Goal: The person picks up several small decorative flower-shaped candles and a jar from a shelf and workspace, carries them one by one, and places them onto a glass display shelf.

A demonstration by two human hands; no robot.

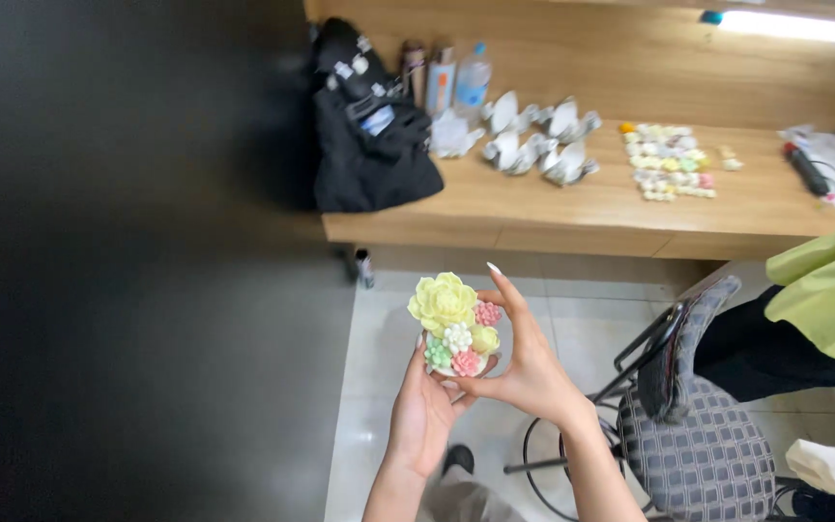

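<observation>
Both hands hold up a small pot of pastel succulent-shaped flowers (454,324), with a large yellow bloom on top and pink, white and green ones below. My left hand (424,411) cups the pot from underneath. My right hand (526,353) grips its right side, index finger pointing up past the flowers. The pot's base is mostly hidden by my fingers.
A wooden desk (591,208) behind carries a black backpack (369,130), bottles (446,77), several shell-shaped white pieces (538,140) and rows of small pastel flowers (669,159). A checked chair (698,425) stands at the right, beside a person in a yellow-green top (828,300). A dark wall fills the left.
</observation>
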